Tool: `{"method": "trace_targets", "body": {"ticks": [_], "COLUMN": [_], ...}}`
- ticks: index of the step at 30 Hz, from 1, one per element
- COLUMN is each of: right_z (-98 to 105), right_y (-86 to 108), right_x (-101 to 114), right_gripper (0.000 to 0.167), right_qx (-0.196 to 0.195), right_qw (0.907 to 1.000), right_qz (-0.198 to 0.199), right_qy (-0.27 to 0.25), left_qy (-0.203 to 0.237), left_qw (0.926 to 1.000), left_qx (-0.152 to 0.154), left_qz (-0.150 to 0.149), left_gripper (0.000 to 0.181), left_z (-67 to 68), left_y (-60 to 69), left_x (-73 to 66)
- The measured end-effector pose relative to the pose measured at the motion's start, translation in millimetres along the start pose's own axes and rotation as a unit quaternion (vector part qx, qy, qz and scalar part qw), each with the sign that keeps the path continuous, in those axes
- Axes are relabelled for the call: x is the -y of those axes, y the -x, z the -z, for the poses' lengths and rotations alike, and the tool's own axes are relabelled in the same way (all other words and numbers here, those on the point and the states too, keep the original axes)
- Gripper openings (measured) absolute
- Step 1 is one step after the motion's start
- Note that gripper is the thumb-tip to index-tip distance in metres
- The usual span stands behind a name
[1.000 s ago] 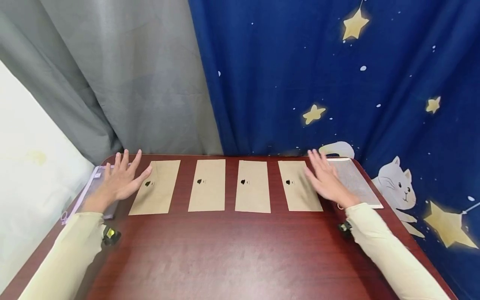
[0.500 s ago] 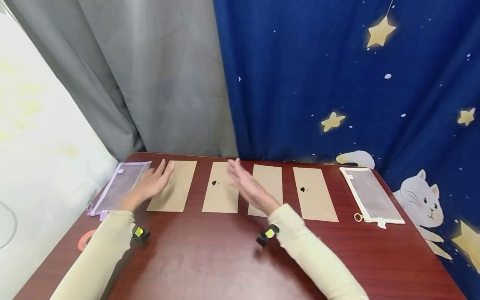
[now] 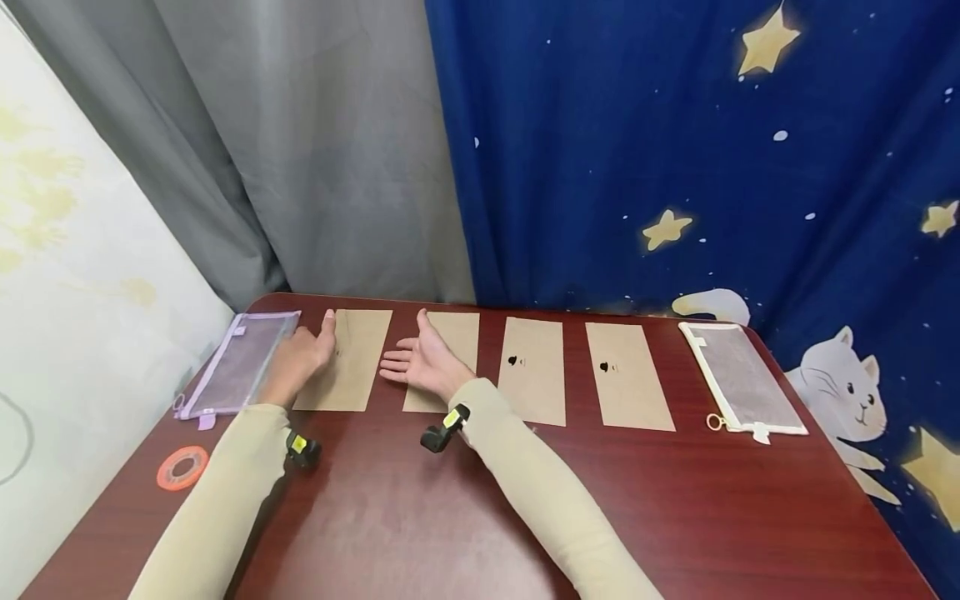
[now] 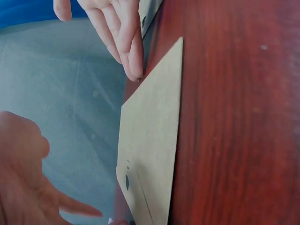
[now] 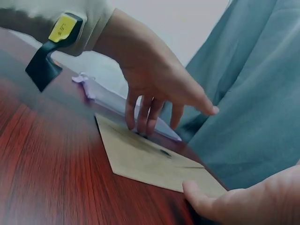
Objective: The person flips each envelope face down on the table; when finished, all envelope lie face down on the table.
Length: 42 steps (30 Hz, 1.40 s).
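Envelopes (image 3: pixel 536 385): four in a row on surface (image 3: pixel 375 517); left hand (image 3: pixel 296 360) near leftmost one, right hand (image 3: pixel 427 362) near second, both grips loose, holding nothing.

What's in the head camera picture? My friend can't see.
A left hand and right hand hover by the two leftmost of four brown papers on a reddish table. A purple pouch and white pouch flank the row; an orange ring lies at left.

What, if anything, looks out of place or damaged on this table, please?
Nothing looks spilled. Only the leftmost brown paper seems odd: both wrist views show a thin line, perhaps a crease, breaking its surface near the black print. I cannot tell whether it is damage.
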State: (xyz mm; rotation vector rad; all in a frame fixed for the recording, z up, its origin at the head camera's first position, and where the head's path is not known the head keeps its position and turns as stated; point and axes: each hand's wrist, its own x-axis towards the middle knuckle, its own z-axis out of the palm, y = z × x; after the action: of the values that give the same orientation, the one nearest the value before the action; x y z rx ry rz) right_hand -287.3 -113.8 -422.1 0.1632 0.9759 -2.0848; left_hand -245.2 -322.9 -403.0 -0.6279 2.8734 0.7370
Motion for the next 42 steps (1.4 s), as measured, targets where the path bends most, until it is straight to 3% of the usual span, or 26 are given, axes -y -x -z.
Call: {"method": "trace_targets", "body": {"ticks": [7, 12, 18, 22, 25, 28, 32, 35, 38, 42], "right_z": [-7, -7, -10, -14, -16, -17, -18, -19, -17, -12], "right_y": [-3.2, -5.1, -6.5, -5.1, -3.0, -0.7, 3.3, 6.2, 8.0, 8.6], "right_x": [-5, -1, 5, 6, 5, 2, -6, -10, -11, -8], "right_gripper": [0.1, 0.099, 0.098, 0.095, 0.086, 0.064, 0.033, 0.02, 0.017, 0.018], "right_qx": [-0.022, -0.035, -0.056, -0.068, -0.071, -0.083, -0.131, -0.178, -0.203, -0.193], "right_qw": [0.9986, 0.9955, 0.9917, 0.99, 0.9855, 0.9688, 0.9205, 0.8898, 0.8842, 0.8989], "right_qz": [0.007, 0.015, 0.005, -0.009, -0.002, 0.037, 0.136, 0.203, 0.235, 0.237], "right_qy": [0.049, 0.087, 0.115, 0.123, 0.154, 0.231, 0.342, 0.368, 0.349, 0.314], "left_qy": [-0.034, -0.026, -0.035, -0.034, 0.01, 0.066, 0.103, 0.106, 0.132, 0.193], "left_qw": [0.9985, 0.9993, 0.9983, 0.9984, 0.9993, 0.9971, 0.9941, 0.9936, 0.9896, 0.9794], "left_qx": [0.044, 0.019, -0.014, -0.01, 0.012, 0.035, 0.031, 0.016, 0.014, 0.018], "left_qz": [0.003, -0.019, -0.045, -0.045, -0.035, -0.019, -0.017, -0.037, -0.054, -0.056], "left_gripper": [0.109, 0.097, 0.063, 0.048, 0.048, 0.05, 0.041, 0.034, 0.031, 0.028], "left_z": [1.0, -0.2, -1.3, 1.0, 2.9, 5.0, 11.2, 18.7, 26.6, 36.1], "left_y": [-4.5, -5.5, -6.2, -3.2, -0.2, 3.2, 7.0, 10.7, 15.8, 21.2], "left_x": [1.6, 2.2, -0.7, -0.1, 2.3, 2.8, -0.1, -2.1, -4.5, -8.9]}}
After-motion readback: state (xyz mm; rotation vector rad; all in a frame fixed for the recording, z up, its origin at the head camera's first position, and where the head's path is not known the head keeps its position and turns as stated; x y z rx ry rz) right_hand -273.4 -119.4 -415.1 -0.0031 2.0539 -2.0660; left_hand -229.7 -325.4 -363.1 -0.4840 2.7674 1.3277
